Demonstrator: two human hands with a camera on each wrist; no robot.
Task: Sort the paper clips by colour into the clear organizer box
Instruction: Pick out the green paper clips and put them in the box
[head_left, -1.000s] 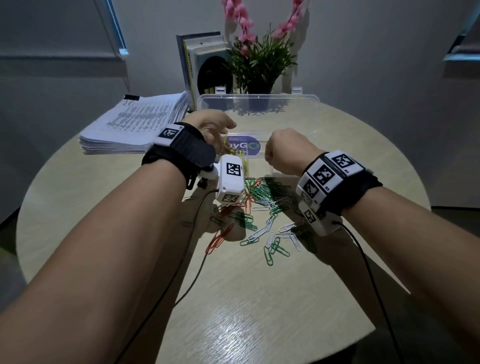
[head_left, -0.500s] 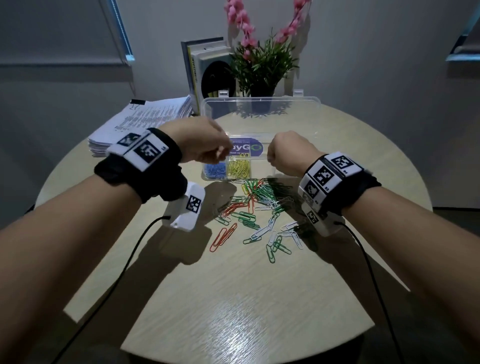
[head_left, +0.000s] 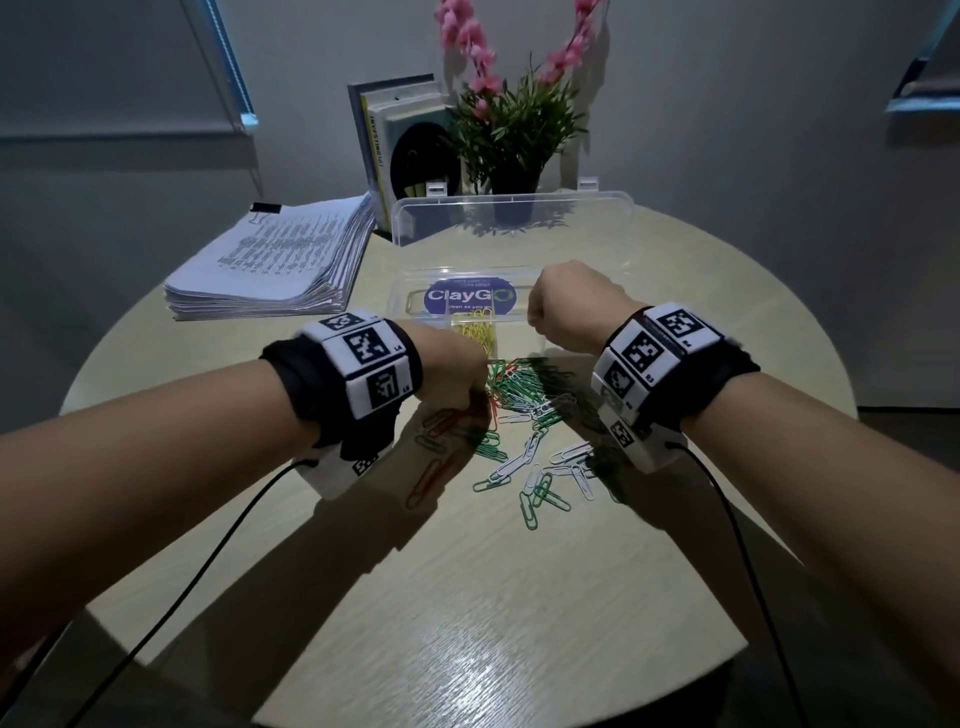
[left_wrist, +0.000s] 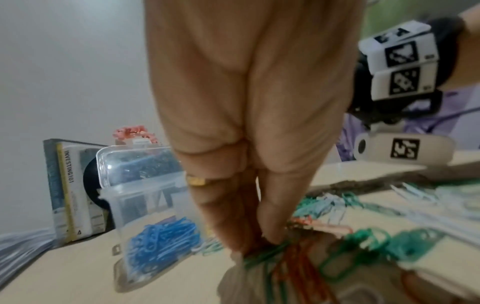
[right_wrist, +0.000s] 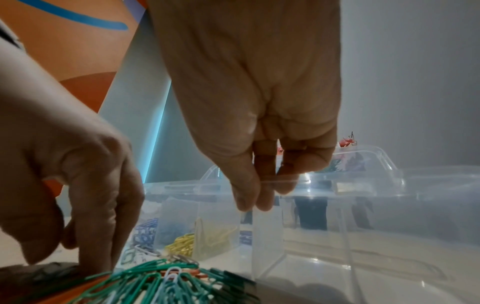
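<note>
The clear organizer box (head_left: 410, 304) stands open at mid-table, lid (head_left: 514, 228) tilted back. Yellow clips (head_left: 475, 335) fill one compartment; in the left wrist view blue clips (left_wrist: 161, 240) fill the one beside it. A loose pile of green, red and white paper clips (head_left: 519, 410) lies in front of the box. My left hand (head_left: 470, 410) is down on the pile's left edge, fingertips (left_wrist: 272, 236) pinching red and green clips. Over the box's near wall (right_wrist: 270, 242), my right hand (head_left: 543, 332) pinches the rim with thumb and fingertips (right_wrist: 244, 197).
A thick stack of printed paper (head_left: 275, 265) lies at the back left. Upright books (head_left: 395, 145) and a potted plant with pink flowers (head_left: 509, 119) stand behind the box. Cables run from both wrists toward the round table's near edge (head_left: 467, 691).
My left hand has come back from over the box's left compartments and dropped onto the pile of clips. My right hand has stayed at the box.
</note>
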